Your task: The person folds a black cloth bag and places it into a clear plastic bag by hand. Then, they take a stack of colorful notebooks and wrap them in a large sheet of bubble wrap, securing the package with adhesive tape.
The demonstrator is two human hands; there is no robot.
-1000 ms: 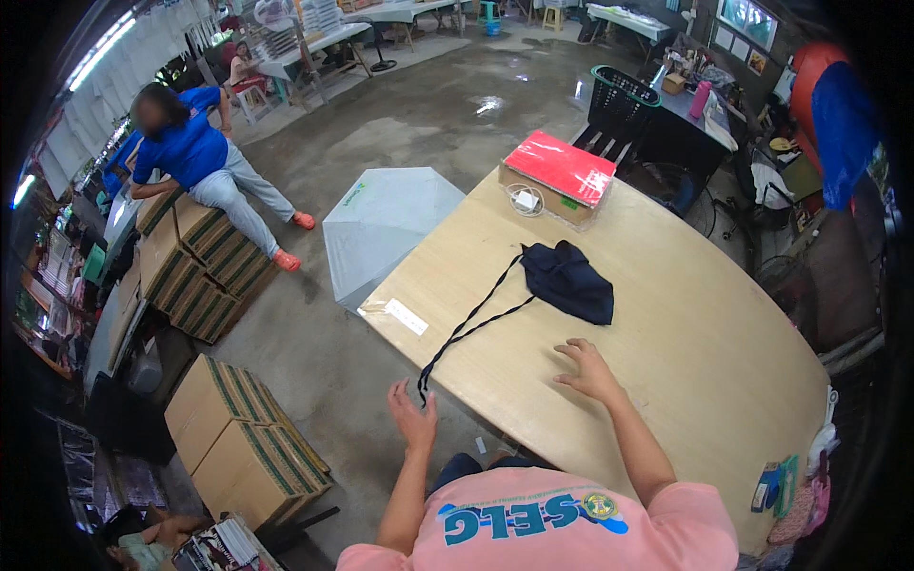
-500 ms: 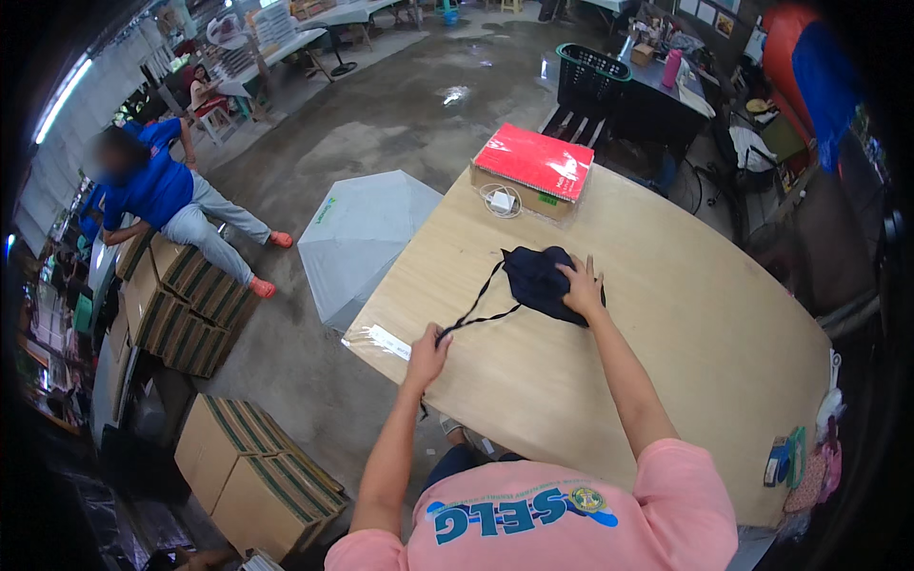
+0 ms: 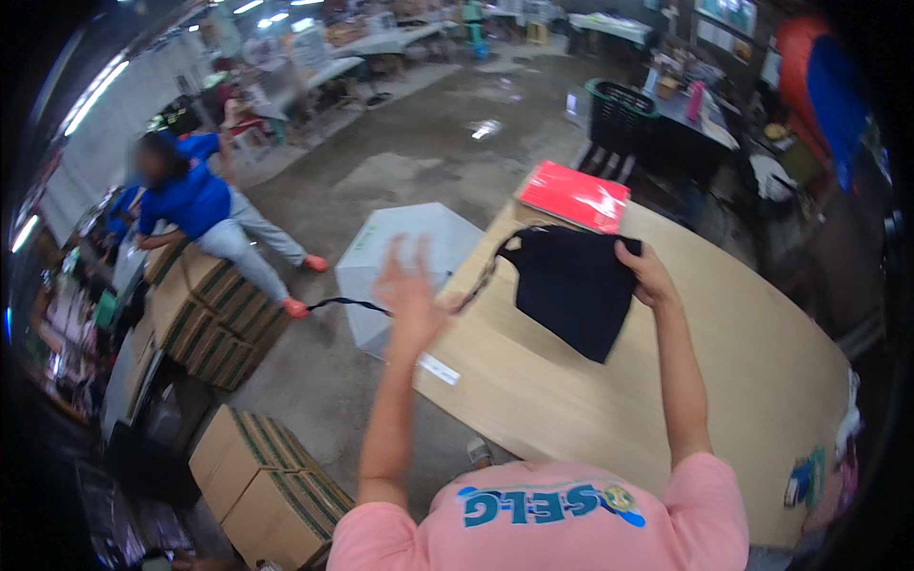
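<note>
A black cloth piece (image 3: 571, 290) with long twisted straps hangs spread out just above the wooden table; whether it is a bag or an apron I cannot tell. My right hand (image 3: 649, 274) is closed on its upper right corner, thumb on the near face. My left hand (image 3: 411, 295) is smeared by motion, its fingers raised and apart, over the table's left edge. A dark strap (image 3: 347, 303) runs from the cloth past the left hand and trails out in the air to its left; where it crosses the palm is hidden.
The table (image 3: 733, 381) bears a red pad on a box (image 3: 576, 197) at its far end. A grey umbrella (image 3: 409, 228) stands open on the floor beyond. Flattened cartons (image 3: 271, 485) are stacked at left; a person in blue (image 3: 195, 195) sits on more cartons. A green-black basket (image 3: 619, 114) is behind.
The right hand has lifted the cloth off the table and spread it flat. The left hand has risen, its grip on the straps loosened, and one strap now swings leftward. The view has shifted slightly.
</note>
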